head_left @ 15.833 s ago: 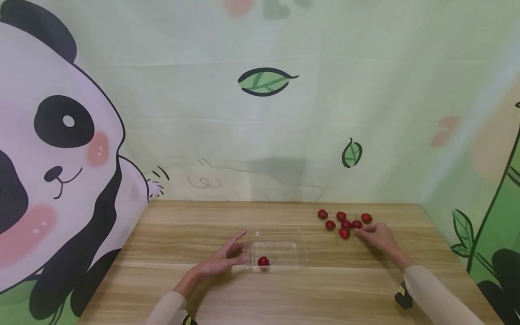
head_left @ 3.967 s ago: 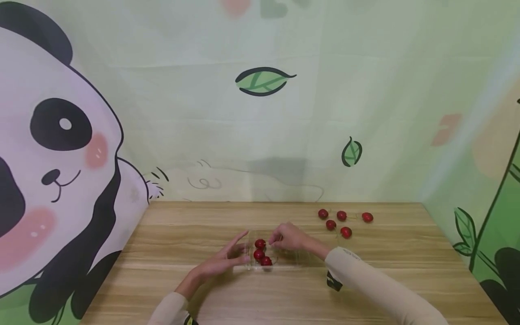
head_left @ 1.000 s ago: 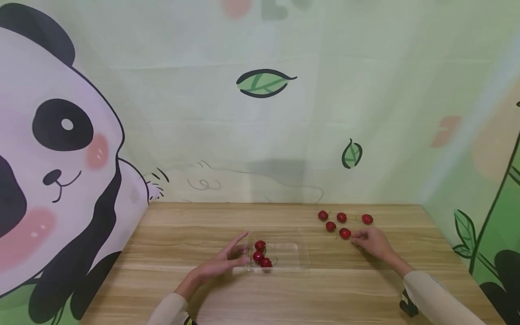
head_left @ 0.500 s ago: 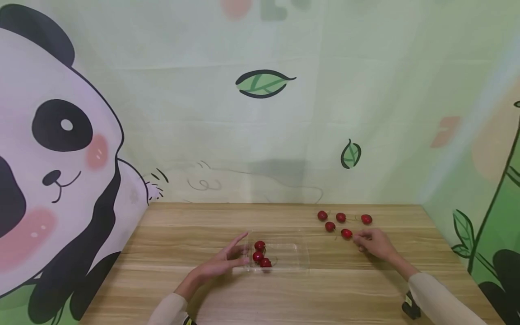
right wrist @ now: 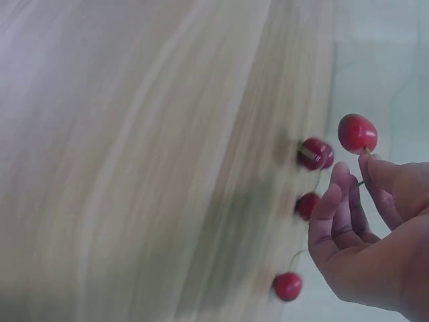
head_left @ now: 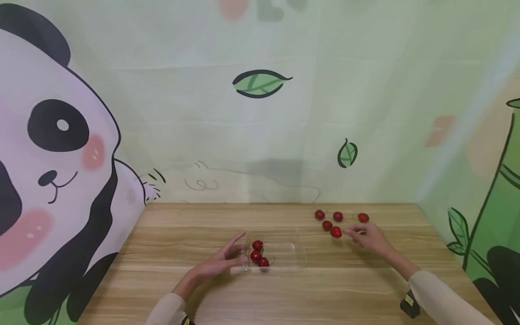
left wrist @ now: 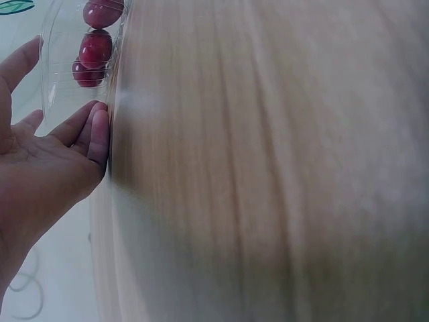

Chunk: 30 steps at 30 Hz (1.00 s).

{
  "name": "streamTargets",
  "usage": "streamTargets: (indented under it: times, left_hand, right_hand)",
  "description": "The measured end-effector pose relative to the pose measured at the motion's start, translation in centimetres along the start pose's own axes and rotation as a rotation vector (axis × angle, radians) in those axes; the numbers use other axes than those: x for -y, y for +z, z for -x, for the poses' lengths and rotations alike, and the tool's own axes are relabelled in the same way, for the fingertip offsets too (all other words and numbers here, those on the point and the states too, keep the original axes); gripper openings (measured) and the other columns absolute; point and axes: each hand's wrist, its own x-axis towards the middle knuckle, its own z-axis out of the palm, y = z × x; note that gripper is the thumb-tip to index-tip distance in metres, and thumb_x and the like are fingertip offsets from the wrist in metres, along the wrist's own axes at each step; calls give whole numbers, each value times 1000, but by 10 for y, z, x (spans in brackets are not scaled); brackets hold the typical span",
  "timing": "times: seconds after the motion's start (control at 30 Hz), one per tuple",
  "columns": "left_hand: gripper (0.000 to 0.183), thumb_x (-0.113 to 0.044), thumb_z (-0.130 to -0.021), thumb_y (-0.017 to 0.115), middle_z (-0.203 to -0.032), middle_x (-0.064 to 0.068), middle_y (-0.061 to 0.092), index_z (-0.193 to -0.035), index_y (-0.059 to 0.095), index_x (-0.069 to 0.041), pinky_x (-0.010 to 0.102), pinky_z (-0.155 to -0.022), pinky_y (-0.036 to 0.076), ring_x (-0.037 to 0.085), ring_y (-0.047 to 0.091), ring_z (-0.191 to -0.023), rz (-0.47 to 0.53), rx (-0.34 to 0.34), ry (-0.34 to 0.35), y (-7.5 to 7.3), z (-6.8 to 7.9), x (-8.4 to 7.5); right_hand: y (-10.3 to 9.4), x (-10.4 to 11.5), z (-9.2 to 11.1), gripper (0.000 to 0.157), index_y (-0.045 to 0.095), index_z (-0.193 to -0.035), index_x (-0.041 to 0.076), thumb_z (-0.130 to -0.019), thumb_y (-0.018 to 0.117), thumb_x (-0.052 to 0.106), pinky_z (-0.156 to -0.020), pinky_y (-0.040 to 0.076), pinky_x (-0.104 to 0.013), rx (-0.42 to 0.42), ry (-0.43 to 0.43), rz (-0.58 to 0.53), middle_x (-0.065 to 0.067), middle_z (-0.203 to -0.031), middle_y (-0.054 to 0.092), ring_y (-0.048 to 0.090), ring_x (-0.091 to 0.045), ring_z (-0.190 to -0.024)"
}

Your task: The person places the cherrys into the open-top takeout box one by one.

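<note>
My right hand [head_left: 371, 239] pinches a red cherry [right wrist: 357, 133] by its stem between thumb and finger. In the right wrist view, the fruit hangs in front of the fingertips, above the table. My left hand [head_left: 215, 265], fingers spread and fairly straight, rests against the left end of a clear plastic box [head_left: 299, 253]. Three cherries lie grouped at that end of the box, one of them a dark red cherry [head_left: 257, 245]. The left wrist view shows the fingertips beside the box wall and the cherries [left wrist: 96, 49] behind the plastic.
Several loose cherries lie at the back right of the wooden table [head_left: 227, 298], among them a far-right cherry [head_left: 363, 218] and a left one [head_left: 319, 215]. Behind the table hangs a green printed cloth [head_left: 195, 113] with a panda [head_left: 61, 144].
The right hand has taken hold of the front cherry's stem, lifted the cherry and shifted it slightly left. Over the longer span, the box's cherries grew from one to three. The left hand stays put.
</note>
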Motion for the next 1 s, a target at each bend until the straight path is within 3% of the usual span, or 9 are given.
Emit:
streamTargets:
  times: [0.2,0.43,0.73,0.9,1.0]
  left_hand:
    - [84,-34,-102,62,-165,24,28,-165,8,-31,76,-118,20,47,25,-153,-5,-6,1,0,0,-1]
    - [85,-34,-101,63,-165,24,29,-165,7,-31,77,-117,20,47,26,-153,-9,-6,9,-1,0,-1]
    - [86,-35,-101,63,-165,23,30,-166,7,-30,77,-117,19,48,27,-152,-1,-4,7,0,0,2]
    - [85,-36,-101,63,-165,22,30,-165,7,-31,77,-117,19,47,28,-152,-4,-13,4,0,0,0]
    - [85,-35,-101,63,-165,22,30,-165,8,-32,77,-117,20,47,28,-152,0,-14,0,0,0,0]
  right_hand:
    - [4,23,-2,28,73,-112,-6,-99,67,18,-67,63,-35,28,-26,-69,-26,-110,73,74,-34,-86]
    - [20,38,-10,30,75,-112,-3,-100,67,23,-70,63,-37,80,-34,-137,-24,-109,74,71,-29,-86]
    - [54,71,-22,31,73,-112,-8,-100,67,19,-64,57,-27,178,-85,-240,-21,-97,74,69,-22,-79]
    - [68,88,-26,31,73,-112,-8,-100,66,20,-65,56,-25,247,-85,-254,-7,-87,74,69,-20,-79]
    - [75,93,-28,29,75,-111,-5,-100,67,20,-65,56,-25,285,-94,-267,-11,-88,74,69,-19,-78]
